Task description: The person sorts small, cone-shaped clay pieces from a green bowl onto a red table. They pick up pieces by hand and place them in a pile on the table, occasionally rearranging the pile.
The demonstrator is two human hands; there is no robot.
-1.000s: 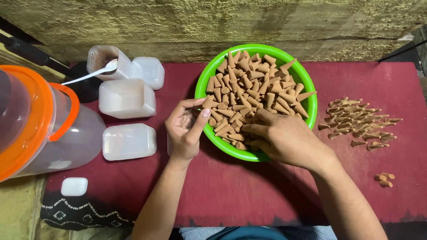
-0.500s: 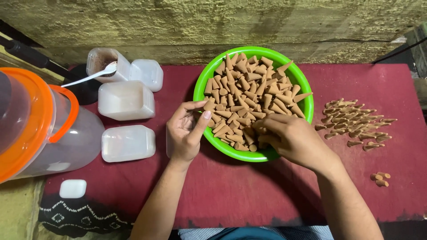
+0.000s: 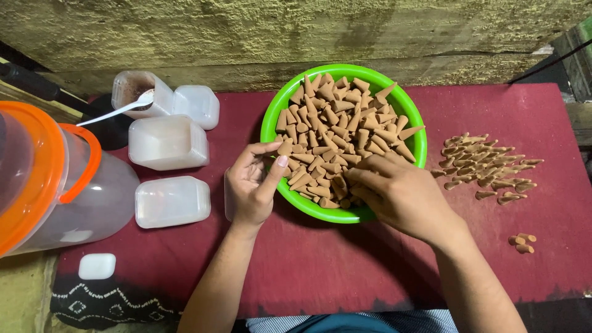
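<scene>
Brown cones (image 3: 336,132) heap in the green bowl (image 3: 271,123) at 12 o'clock. Left hand (image 3: 253,185) pinches 1, probably; right hand (image 3: 401,194) curls loosely over the pile. Light, brittle: grip mid-body, not tips.

Cones (image 3: 336,142) fill the bowl (image 3: 269,126) mid-worktop (image 3: 345,271); loose cones (image 3: 487,166) lie right, tubs (image 3: 169,172) and jar (image 3: 55,179) left
</scene>
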